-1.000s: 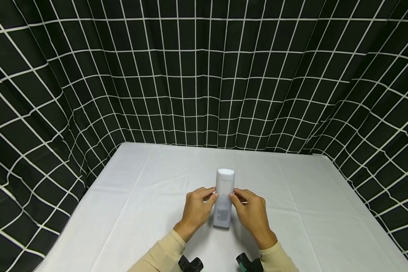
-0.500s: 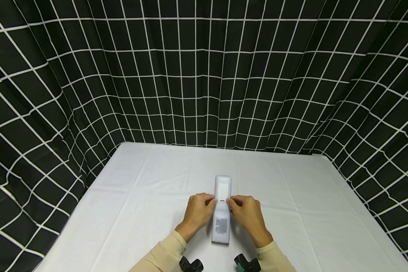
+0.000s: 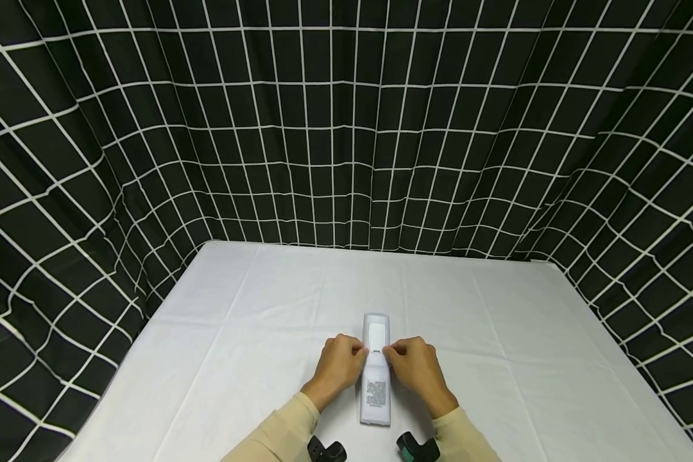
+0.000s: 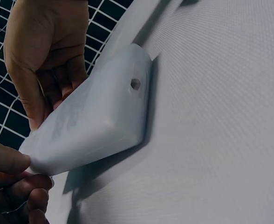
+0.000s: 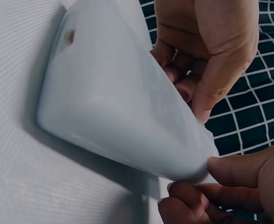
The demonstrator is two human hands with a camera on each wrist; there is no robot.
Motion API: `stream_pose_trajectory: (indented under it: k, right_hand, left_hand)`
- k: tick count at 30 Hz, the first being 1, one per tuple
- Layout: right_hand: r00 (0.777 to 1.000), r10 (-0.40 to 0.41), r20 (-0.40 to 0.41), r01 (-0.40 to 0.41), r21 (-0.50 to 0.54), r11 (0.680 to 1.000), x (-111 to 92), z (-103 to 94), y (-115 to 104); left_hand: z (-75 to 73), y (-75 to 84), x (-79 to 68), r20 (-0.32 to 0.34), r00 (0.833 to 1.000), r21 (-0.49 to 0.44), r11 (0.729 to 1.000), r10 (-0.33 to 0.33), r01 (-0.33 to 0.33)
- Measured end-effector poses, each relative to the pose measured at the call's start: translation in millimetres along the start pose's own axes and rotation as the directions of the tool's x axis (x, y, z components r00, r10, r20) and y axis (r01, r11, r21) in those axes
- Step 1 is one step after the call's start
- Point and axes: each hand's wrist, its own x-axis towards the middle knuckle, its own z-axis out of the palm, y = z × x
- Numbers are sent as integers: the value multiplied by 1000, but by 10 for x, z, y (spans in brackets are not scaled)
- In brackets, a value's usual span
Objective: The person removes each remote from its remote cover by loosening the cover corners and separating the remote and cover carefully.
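Note:
A slim white remote control (image 3: 375,372) points away from me with its back face up. It shows a battery cover on the far half and a grey printed label on the near half. My left hand (image 3: 339,367) pinches its left edge near the middle, thumb on top. Opposite, my right hand (image 3: 418,368) pinches the right edge in the same way. In the left wrist view the near end of the remote (image 4: 95,116) has a small dark hole and sits at or just above the white cloth. The button side faces down and is hidden.
A white cloth covers the table (image 3: 254,295). Dark curtains (image 3: 335,128) with a white grid stand behind and on both sides. Black wrist-worn devices (image 3: 326,450) show at the bottom edge near both sleeves.
Both hands have lowered the remote and brought it nearer to me. From a more upright tilt it has come down flatter, so its label and battery cover show more plainly. Both grips stay.

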Motion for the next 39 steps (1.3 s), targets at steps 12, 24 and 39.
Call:
stream_pose_trajectory:
  k: [12, 24, 39]
  right_hand:
    - [998, 53, 40, -51, -31, 998, -20, 111, 86]
    - [999, 38, 36, -37, -27, 999, -24, 156, 133]
    - [998, 24, -64, -20, 72, 997, 0, 129, 182]
  left_hand:
    - [75, -82, -39, 51, 998, 21, 999, -33, 32]
    - [103, -122, -35, 51, 998, 30, 999, -42, 40]
    - [90, -146, 11, -11, 993, -116, 987, -117, 114]
